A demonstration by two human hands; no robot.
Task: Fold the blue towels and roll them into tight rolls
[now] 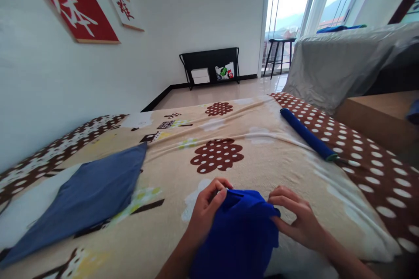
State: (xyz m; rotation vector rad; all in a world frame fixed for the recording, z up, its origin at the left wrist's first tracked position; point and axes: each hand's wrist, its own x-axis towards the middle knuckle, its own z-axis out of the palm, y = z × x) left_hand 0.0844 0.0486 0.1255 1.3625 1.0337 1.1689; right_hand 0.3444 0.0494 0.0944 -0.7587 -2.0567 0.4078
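Observation:
A bright blue cloth hangs bunched between my two hands at the bottom middle of the view, over the near side of the bed. My left hand pinches its upper left corner between thumb and fingers. At the upper right edge, my right hand grips the fabric, with thumb and fingers closed on it. The cloth's lower end runs out of view, and its exact kind cannot be made out. To the left, a grey-blue cloth lies flat on the blanket. A dark blue rolled cloth rests on the right side.
A beige patterned blanket with brown polka-dot borders covers the bed. Beyond it stand a low black rack and a black stool by the window. Plastic-covered furniture and a brown box are at the right.

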